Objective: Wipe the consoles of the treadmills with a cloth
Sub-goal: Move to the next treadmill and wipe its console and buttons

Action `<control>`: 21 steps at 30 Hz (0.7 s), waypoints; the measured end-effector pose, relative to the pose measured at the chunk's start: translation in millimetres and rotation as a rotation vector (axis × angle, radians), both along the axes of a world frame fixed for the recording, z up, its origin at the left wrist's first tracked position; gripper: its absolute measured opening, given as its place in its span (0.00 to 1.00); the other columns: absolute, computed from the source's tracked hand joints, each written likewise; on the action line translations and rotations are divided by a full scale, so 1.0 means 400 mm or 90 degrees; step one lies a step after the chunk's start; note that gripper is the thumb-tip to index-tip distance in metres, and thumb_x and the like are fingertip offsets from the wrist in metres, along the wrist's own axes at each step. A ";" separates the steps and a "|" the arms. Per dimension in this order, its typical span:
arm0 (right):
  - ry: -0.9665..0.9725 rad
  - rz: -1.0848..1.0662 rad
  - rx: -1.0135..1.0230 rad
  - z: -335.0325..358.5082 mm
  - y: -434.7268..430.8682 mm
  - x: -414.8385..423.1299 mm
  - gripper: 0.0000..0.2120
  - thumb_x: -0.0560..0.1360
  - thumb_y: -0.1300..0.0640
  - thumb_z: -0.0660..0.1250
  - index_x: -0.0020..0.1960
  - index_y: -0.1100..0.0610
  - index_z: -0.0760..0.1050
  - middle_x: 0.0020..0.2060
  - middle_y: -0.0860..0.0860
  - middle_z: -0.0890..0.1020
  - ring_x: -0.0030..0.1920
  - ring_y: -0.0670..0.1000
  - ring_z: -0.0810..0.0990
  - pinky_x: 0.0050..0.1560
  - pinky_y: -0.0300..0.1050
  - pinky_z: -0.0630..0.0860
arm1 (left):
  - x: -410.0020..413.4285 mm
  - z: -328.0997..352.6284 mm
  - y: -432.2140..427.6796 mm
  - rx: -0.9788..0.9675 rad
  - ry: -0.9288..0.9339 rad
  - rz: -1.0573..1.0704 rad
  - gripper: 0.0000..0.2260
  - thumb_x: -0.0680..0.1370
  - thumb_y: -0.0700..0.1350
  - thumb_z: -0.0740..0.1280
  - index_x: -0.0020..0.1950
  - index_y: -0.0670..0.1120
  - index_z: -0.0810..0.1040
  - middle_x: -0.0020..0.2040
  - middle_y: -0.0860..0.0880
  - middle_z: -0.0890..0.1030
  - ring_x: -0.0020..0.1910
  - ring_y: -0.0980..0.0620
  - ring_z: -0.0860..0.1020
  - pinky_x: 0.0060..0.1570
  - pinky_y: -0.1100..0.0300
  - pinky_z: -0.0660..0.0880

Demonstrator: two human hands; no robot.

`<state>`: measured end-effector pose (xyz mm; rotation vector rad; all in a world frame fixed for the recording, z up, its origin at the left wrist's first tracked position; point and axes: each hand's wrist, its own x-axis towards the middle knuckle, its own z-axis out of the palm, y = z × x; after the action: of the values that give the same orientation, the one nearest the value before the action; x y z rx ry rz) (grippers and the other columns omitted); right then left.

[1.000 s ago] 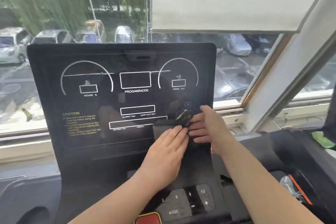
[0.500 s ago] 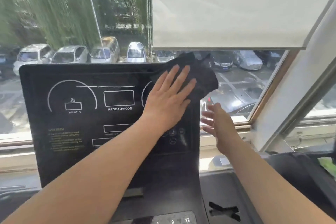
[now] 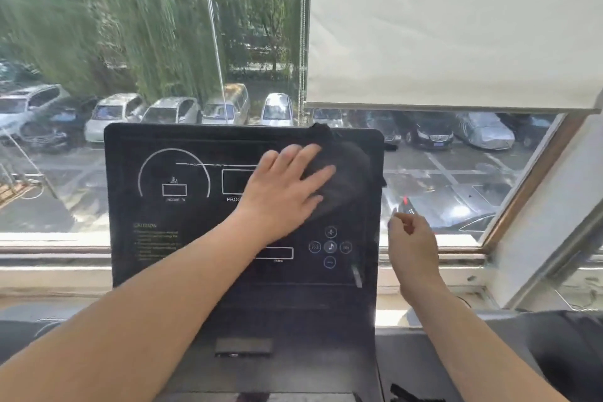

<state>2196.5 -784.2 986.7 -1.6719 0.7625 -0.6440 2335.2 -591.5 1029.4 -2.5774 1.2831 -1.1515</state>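
Observation:
The black treadmill console (image 3: 182, 238) stands upright in front of me, with white dial outlines and a round button cluster (image 3: 330, 247) at its lower right. My left hand (image 3: 284, 186) lies flat, fingers spread, on a dark cloth (image 3: 346, 179) and presses it against the console's upper right part. The cloth reaches up over the console's top edge. My right hand (image 3: 412, 248) hovers just off the console's right edge, fingers loosely curled, holding nothing.
A large window (image 3: 163, 42) is directly behind the console, with parked cars and trees outside. A cream roller blind (image 3: 456, 26) covers the upper right pane. A white sill (image 3: 55, 264) runs behind the console. Another dark machine part (image 3: 561, 352) sits at the lower right.
My left hand has carried the cloth from the console's lower right to its upper right and is sliding it leftward. My right hand let go of the cloth and pulled off to the right.

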 end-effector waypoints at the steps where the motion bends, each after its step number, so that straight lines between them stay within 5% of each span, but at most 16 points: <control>1: -0.019 0.007 -0.021 0.016 0.015 0.002 0.05 0.82 0.56 0.62 0.55 0.53 0.75 0.43 0.44 0.78 0.42 0.44 0.76 0.40 0.39 0.70 | 0.011 0.034 0.008 -0.051 0.031 0.048 0.25 0.77 0.59 0.70 0.73 0.55 0.75 0.75 0.43 0.71 0.69 0.39 0.69 0.63 0.43 0.67; 6: -0.048 0.045 -0.024 0.017 0.088 0.010 0.06 0.81 0.56 0.63 0.45 0.51 0.75 0.36 0.48 0.75 0.36 0.50 0.73 0.39 0.44 0.71 | -0.051 -0.029 0.007 -0.142 0.115 0.153 0.30 0.74 0.65 0.70 0.74 0.58 0.71 0.75 0.43 0.67 0.68 0.38 0.66 0.59 0.41 0.67; 10: -0.035 0.019 -0.003 -0.035 0.131 -0.006 0.05 0.79 0.56 0.64 0.45 0.52 0.76 0.42 0.49 0.81 0.45 0.50 0.77 0.46 0.48 0.75 | -0.149 -0.227 0.047 -0.085 0.133 0.030 0.25 0.69 0.58 0.75 0.66 0.58 0.77 0.69 0.45 0.74 0.63 0.39 0.71 0.51 0.44 0.69; 13: -0.008 0.001 -0.007 -0.056 0.159 -0.025 0.05 0.80 0.58 0.64 0.47 0.54 0.77 0.40 0.50 0.80 0.43 0.50 0.77 0.43 0.44 0.72 | -0.189 -0.326 0.098 0.005 0.148 -0.073 0.20 0.67 0.47 0.74 0.58 0.57 0.79 0.63 0.47 0.78 0.57 0.42 0.75 0.47 0.48 0.68; 18: 0.006 -0.005 -0.007 -0.050 0.235 -0.010 0.06 0.80 0.58 0.64 0.46 0.55 0.77 0.40 0.51 0.80 0.39 0.49 0.76 0.40 0.44 0.72 | -0.087 -0.271 0.208 0.165 0.066 -0.219 0.16 0.75 0.44 0.68 0.61 0.57 0.77 0.65 0.49 0.77 0.57 0.45 0.75 0.50 0.48 0.68; 21: 0.011 0.028 0.009 -0.027 0.308 0.028 0.08 0.80 0.57 0.64 0.45 0.58 0.77 0.36 0.52 0.78 0.37 0.51 0.74 0.37 0.45 0.71 | 0.016 -0.153 0.288 0.124 -0.007 -0.201 0.14 0.78 0.44 0.66 0.62 0.57 0.78 0.67 0.49 0.78 0.58 0.44 0.77 0.52 0.48 0.70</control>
<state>2207.6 -661.0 976.1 -1.6788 0.7394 -0.5928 2341.4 -476.4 968.3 -2.2861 1.7502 -1.0163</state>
